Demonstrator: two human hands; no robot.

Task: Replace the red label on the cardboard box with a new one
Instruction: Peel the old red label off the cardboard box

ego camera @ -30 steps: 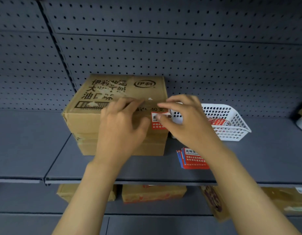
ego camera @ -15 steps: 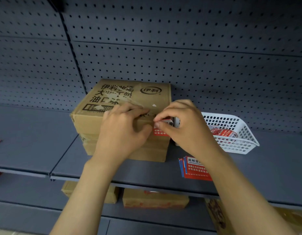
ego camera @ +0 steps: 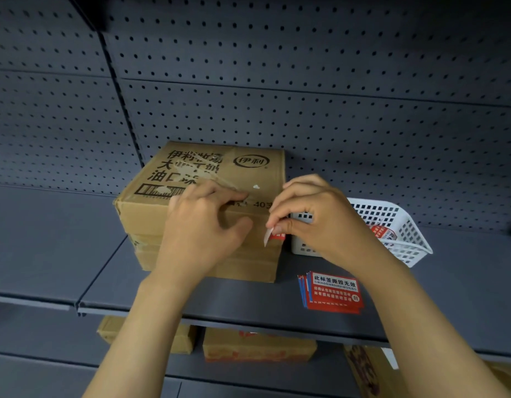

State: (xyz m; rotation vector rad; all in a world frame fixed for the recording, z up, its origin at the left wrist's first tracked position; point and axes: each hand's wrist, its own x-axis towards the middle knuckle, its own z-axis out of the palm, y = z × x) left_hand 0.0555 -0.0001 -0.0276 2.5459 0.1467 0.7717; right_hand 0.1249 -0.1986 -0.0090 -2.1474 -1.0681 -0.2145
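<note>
Peeling is judged under way: the red label (ego camera: 274,235), thin and tearable, is pinched at its lifted white corner by the right hand (ego camera: 314,216) on the cardboard box (ego camera: 208,202) front, mid-shelf (ego camera: 449,297). The left hand (ego camera: 202,228) is spread flat, bracing the box.

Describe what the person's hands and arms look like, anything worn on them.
Both arms are bare to the bottom edge of the picture, with no sleeve showing. The left hand and right hand wear no gloves. No ring, watch or wristband can be seen on either. No markings are visible.
</note>
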